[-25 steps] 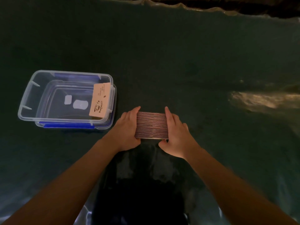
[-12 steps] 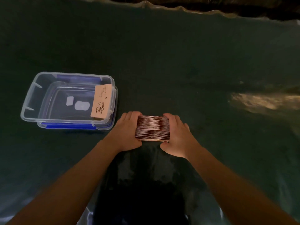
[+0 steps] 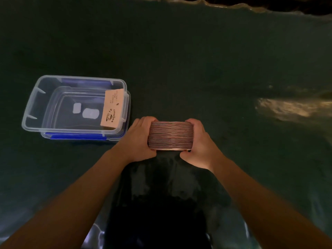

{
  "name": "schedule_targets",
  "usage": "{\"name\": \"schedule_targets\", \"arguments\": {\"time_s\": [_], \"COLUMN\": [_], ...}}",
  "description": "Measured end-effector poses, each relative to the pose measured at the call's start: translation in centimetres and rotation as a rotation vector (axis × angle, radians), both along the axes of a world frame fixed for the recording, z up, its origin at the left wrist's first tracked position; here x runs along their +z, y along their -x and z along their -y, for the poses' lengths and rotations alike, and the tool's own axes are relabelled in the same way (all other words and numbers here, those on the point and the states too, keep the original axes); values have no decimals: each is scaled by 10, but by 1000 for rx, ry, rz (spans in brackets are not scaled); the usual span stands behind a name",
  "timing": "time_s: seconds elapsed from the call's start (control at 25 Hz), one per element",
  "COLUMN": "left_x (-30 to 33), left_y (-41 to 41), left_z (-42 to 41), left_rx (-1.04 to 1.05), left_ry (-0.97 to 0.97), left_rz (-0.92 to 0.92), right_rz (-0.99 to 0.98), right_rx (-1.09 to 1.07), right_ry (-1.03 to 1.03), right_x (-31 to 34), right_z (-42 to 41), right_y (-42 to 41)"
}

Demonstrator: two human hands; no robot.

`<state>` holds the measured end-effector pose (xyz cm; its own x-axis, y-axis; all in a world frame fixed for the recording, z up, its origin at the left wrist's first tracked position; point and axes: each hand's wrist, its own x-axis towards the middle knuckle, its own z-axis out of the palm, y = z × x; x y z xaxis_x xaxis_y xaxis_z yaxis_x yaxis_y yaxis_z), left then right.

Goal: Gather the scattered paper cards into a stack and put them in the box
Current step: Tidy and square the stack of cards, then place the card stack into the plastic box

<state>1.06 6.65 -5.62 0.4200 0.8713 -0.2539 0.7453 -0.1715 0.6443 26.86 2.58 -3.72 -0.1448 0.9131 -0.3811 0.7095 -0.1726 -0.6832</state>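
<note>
A thick stack of brown paper cards point(image 3: 171, 135) stands on edge near the middle of the dark green table, its striped edges facing me. My left hand point(image 3: 139, 139) presses its left side and my right hand point(image 3: 199, 141) presses its right side, fingers curled over the far corners. A clear plastic box point(image 3: 34, 108) with blue clips sits to the left of my left hand. One tan card point(image 3: 112, 108) with a coffee-cup print leans against the box's right inner wall.
The dark green cloth point(image 3: 179, 60) covers the whole table. A bright glare patch point(image 3: 287, 108) lies at the right. The table's far edge point(image 3: 233, 4) runs along the top. A dark shape point(image 3: 158, 212) fills the space between my forearms at the near edge.
My fingers have curled in from straight to wrapped around the stack's far corners. The stack has been squeezed tighter and squarer. The box and its card have not moved.
</note>
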Motion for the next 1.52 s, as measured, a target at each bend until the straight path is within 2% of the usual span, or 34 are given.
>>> {"name": "schedule_targets", "arguments": {"time_s": [0.28, 0.4, 0.56, 0.68, 0.76, 1.04, 1.32, 1.52], "left_x": [3, 22, 62, 80, 92, 140, 171, 161], "left_y": [2, 7, 16, 19, 21, 59, 143, 193], "left_z": [2, 6, 18, 26, 27, 12, -20, -46], "left_rx": [101, 122, 248, 420, 533, 703, 651, 712], "left_ry": [206, 310, 485, 567, 582, 456, 419, 468], "left_rz": [133, 256, 641, 926, 1033, 1084, 1006, 927], "right_rz": [12, -59, -337, -545, -615, -564, -566, -491], "right_rx": [-32, -65, -167, -238, -259, -124, -97, -131], "right_ry": [66, 124, 176, 256, 298, 432, 258, 317], "right_x": [2, 16, 43, 64, 76, 126, 168, 159], "right_z": [-1, -1, 4, 4, 1, -28, -75, -101], "right_y": [2, 1, 13, 35, 54, 122, 201, 261]}}
